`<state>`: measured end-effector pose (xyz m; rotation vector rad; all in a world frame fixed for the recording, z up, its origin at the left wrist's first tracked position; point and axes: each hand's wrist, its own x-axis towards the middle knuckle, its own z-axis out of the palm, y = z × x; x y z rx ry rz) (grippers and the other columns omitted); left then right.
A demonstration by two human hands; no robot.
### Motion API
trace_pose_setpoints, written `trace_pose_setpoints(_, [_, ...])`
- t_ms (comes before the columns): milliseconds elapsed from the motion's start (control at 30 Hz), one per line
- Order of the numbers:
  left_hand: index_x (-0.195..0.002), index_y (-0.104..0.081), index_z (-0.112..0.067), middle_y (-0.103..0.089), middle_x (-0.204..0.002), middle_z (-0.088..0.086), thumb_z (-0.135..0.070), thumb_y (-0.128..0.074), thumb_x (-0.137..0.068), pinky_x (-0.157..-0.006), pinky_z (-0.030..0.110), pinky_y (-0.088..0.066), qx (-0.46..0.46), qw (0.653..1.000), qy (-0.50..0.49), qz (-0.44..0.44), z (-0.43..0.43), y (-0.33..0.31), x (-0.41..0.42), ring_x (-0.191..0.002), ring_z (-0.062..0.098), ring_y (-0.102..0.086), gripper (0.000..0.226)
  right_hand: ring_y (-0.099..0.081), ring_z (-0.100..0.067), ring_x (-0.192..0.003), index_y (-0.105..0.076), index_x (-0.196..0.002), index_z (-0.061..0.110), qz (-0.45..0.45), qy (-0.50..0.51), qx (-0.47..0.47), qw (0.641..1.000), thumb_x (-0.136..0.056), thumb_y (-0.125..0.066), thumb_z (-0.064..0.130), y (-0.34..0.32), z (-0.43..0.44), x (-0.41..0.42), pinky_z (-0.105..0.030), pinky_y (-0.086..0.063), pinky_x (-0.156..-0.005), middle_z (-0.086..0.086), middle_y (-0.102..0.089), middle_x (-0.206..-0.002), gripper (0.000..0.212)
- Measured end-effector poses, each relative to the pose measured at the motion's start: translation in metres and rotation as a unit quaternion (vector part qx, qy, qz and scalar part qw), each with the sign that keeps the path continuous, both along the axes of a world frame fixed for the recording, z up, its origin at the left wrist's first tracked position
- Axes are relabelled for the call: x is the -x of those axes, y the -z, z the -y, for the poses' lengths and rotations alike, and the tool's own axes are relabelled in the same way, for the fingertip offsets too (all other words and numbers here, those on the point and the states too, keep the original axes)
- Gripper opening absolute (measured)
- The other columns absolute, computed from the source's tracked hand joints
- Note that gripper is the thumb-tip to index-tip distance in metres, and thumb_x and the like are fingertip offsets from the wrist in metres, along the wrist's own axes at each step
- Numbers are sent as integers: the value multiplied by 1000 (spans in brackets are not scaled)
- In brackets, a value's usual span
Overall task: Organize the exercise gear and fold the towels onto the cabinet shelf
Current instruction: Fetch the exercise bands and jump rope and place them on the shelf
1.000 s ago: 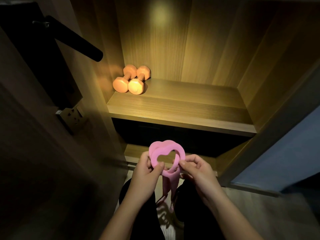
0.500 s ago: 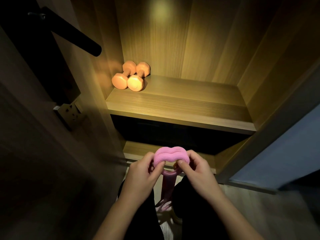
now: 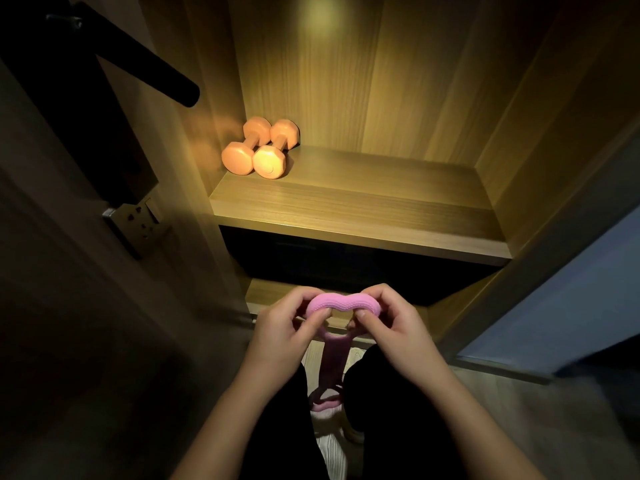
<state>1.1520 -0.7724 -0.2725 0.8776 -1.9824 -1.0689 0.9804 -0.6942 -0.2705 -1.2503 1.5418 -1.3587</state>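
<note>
Here we hold a pink textured rubber pull band (image 3: pixel 343 305) with both hands, low in front of the open wooden cabinet. Our left hand (image 3: pixel 282 332) pinches the left end of its upper heart-shaped loop, thumb and fingers clenched on the rubber; our right hand (image 3: pixel 389 327) does the same at the right end, so each grip is closed on the band. The loop lies almost flat toward the camera, its dimpled top edge lit, and the rest of the band hangs straight down between our dark-clad legs (image 3: pixel 408 410), ending in a second loop near the floor. A pale striped cloth (image 3: pixel 333 452) shows on the floor between the legs; we cannot tell what it is.

Above the hands, the lit wooden cabinet shelf (image 3: pixel 363 209) carries 2 orange hexagonal-ended dumbbells (image 3: pixel 259 147), lying side by side and touching in its back left corner, well apart from the band. The rest of that shelf board shows bare wood grain. Below it sits a dark recess, then a lower wooden ledge just behind our fingers. At the left, a black lever door handle (image 3: pixel 149 69) juts from the dark door edge, with a metal latch plate (image 3: pixel 133 220) beneath it.
</note>
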Motion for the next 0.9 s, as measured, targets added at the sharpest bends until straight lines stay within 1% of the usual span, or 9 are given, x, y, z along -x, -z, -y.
trace_pose_setpoints(100, [-105,-68,-22,-69,-96,-7,-10,-68,-90,-73,29,-58,-111,993,40,-32,6,-4,2,-87,18,-69,19,-68,-15,-84,-65,-97,17,5,-4,-13,1000,-91,-61,0,-5,4,5,-26,-57,-74,2,-68,-88,19])
trace_pose_setpoints(233, [-109,-69,-16,-70,-97,-2,-31,-65,-85,-68,23,-56,-191,975,104,-41,13,-12,5,-85,13,-68,29,-69,-13,-85,-67,-95,21,0,-19,-19,1000,-88,-65,-1,-14,8,11,-26,-57,-76,6,-69,-89,23])
trace_pose_setpoints(400, [-102,-68,-13,-68,-79,-1,-43,-57,-83,-65,15,-48,-225,963,144,44,28,-32,6,-68,0,-65,37,-68,-19,-87,-70,-94,20,-22,-23,-33,999,-85,-69,1,-27,15,19,-33,-57,-82,0,-71,-89,21])
trace_pose_setpoints(467, [-98,-68,-12,-71,-80,-5,-49,-58,-79,-73,24,-48,-233,953,176,86,38,-45,6,-74,2,-65,43,-68,-13,-82,-70,-93,19,-23,-30,-30,999,-84,-70,-3,-35,18,22,-28,-56,-79,1,-71,-86,24])
trace_pose_setpoints(567, [-102,-67,-4,-72,-96,10,-48,-63,-74,-99,46,-50,-244,945,192,102,49,-67,10,-99,26,-68,53,-65,-8,-76,-71,-94,12,4,-47,-28,999,-82,-70,-7,-51,24,28,-22,-54,-73,1,-71,-82,22])
trace_pose_setpoints(633, [-104,-66,-1,-70,-101,17,-46,-65,-73,-105,50,-45,-248,945,191,98,54,-82,13,-103,37,-64,54,-63,-9,-76,-70,-95,9,12,-55,-25,998,-81,-70,-9,-65,29,33,-23,-54,-72,0,-71,-82,23])
trace_pose_setpoints(733, [-106,-66,-2,-72,-97,9,-41,-69,-72,-101,41,-49,-258,941,199,92,61,-98,18,-106,31,-65,52,-63,-9,-80,-69,-98,6,-16,-72,-13,997,-81,-70,-8,-86,34,40,-23,-52,-76,-1,-70,-86,22])
trace_pose_setpoints(833, [-109,-66,-2,-73,-91,5,-33,-71,-74,-84,24,-57,-283,934,211,55,66,-110,23,-93,16,-70,47,-63,-5,-77,-69,-97,9,-30,-94,-2,995,-81,-72,-3,-104,34,45,-18,-51,-72,4,-71,-82,20])
trace_pose_setpoints(900, [-104,-68,-7,-73,-86,2,-35,-70,-77,-81,21,-55,-266,939,211,45,67,-115,26,-90,14,-71,40,-64,-7,-75,-69,-97,10,-34,-97,8,995,-82,-71,2,-111,33,47,-20,-52,-72,4,-71,-78,17])
